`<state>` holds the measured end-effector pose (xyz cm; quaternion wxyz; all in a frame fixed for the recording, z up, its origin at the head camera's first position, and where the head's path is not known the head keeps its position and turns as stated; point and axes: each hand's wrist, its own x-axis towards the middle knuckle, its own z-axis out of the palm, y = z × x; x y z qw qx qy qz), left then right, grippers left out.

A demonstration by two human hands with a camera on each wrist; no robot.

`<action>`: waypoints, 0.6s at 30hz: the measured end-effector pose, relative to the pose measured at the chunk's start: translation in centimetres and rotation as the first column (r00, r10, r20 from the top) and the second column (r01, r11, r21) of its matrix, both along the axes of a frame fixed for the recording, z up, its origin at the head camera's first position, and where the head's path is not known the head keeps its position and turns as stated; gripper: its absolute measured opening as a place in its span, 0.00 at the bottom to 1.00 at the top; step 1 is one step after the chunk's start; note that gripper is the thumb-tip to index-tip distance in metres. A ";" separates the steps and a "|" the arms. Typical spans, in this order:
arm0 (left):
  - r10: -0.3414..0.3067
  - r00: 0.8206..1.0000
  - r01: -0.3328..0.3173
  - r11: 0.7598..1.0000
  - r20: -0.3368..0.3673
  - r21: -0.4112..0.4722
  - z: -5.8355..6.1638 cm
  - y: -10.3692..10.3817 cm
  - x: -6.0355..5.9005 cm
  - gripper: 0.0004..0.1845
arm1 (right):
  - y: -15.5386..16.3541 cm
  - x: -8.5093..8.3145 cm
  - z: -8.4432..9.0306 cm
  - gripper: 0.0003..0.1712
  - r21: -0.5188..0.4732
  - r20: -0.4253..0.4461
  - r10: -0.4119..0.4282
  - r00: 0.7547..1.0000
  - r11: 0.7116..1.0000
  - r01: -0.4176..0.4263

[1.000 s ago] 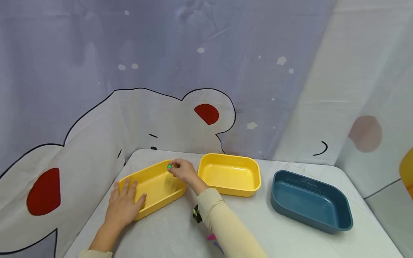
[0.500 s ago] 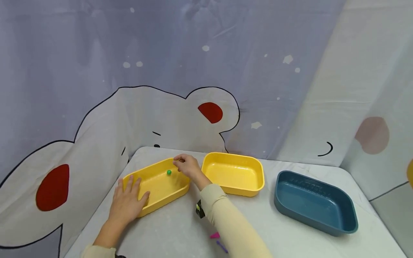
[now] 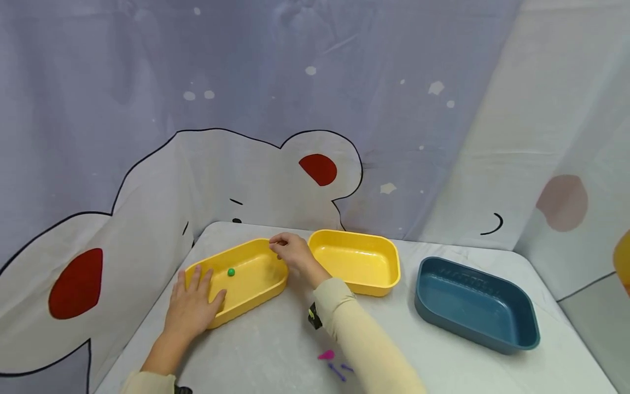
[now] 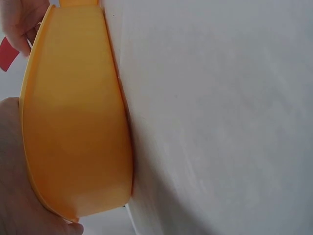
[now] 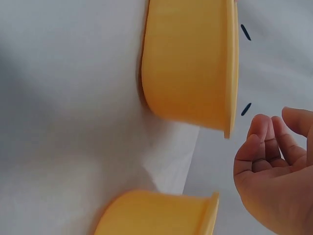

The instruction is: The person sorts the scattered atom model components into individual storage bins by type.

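Note:
A small green ball (image 3: pixel 231 272) lies loose inside the left yellow tray (image 3: pixel 256 276), near its left end. My left hand (image 3: pixel 192 306) rests flat on that tray's near-left corner, fingers spread over the rim and thumb inside it; in the left wrist view my palm (image 4: pixel 10 186) lies against the tray's outer wall (image 4: pixel 73 122). My right hand (image 3: pixel 291 250) hovers at the tray's far-right corner, loosely curled and holding nothing. The right wrist view shows its fingers (image 5: pixel 266 147) empty.
A second yellow tray (image 3: pixel 351 262) stands just right of my right hand, and a dark blue tray (image 3: pixel 472 301) further right. Small pink (image 3: pixel 326 355) and purple (image 3: pixel 337 372) bits lie on the white table (image 3: pixel 275 350) by my right sleeve. Bear-print cloth walls the back and sides.
My right hand pinched the green ball over the left yellow tray, then let it go. The ball dropped in and rolled left toward my left hand, which has stayed put.

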<state>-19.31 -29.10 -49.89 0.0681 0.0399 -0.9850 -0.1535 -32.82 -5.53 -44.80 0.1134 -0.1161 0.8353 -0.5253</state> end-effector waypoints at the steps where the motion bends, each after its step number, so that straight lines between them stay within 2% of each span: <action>1: 0.000 1.000 0.000 1.000 0.000 0.001 0.0 0.0 0.0 0.40 | 0.2 0.0 0.1 0.09 -0.001 -0.001 0.002 1.000 1.000 -0.002; 8: 0.000 1.000 0.000 1.000 -0.006 0.003 0.2 0.1 0.1 0.40 | 2.1 0.6 0.6 0.11 0.048 -0.033 0.055 0.998 0.997 -0.053; 18: -0.008 1.000 0.008 1.000 -0.019 0.014 0.1 0.0 0.0 0.40 | 4.5 1.2 1.2 0.15 0.099 -0.039 0.085 0.996 0.992 -0.081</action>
